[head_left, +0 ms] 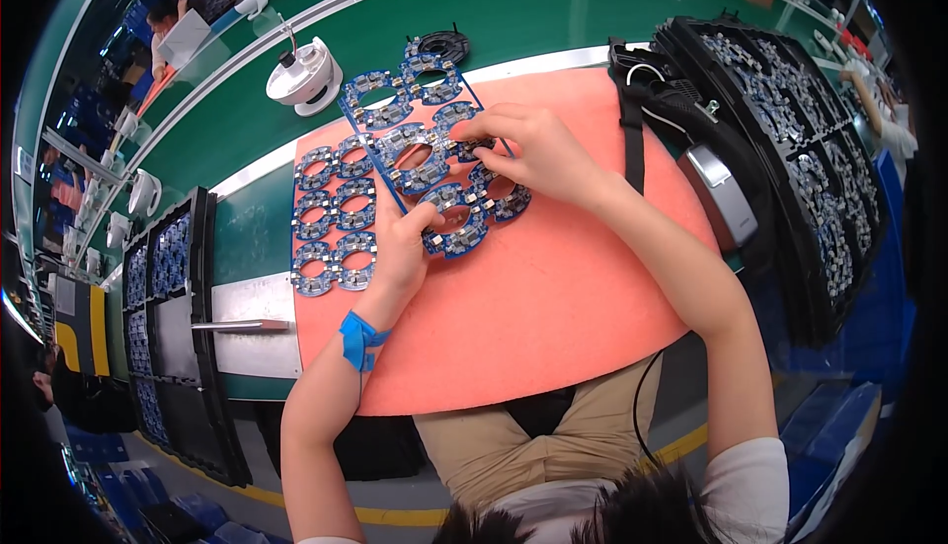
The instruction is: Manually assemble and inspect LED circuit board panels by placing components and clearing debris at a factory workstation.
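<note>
A panel of blue ring-shaped circuit boards (402,139) is held up at a tilt over the orange mat. My left hand (403,238) grips its lower edge, with the thumb on top by a lower ring and the other fingers hidden beneath. A blue wrist strap (361,340) with a cord is on my left wrist. Over the panel's right side, my right hand (538,149) has thumb and fingertips closed at the parts near its edge; whether it pinches a part cannot be seen. A second panel of ring boards (336,218) lies flat on the mat to the left.
The orange mat (513,327) covers the bench. Black trays of circuit boards stand at right (790,139) and left (202,277). A white dispenser-like device (304,78) and a black coil (446,45) sit beyond the mat. A silver-grey box (719,196) and cables are right; metal tweezers (240,326) lie left.
</note>
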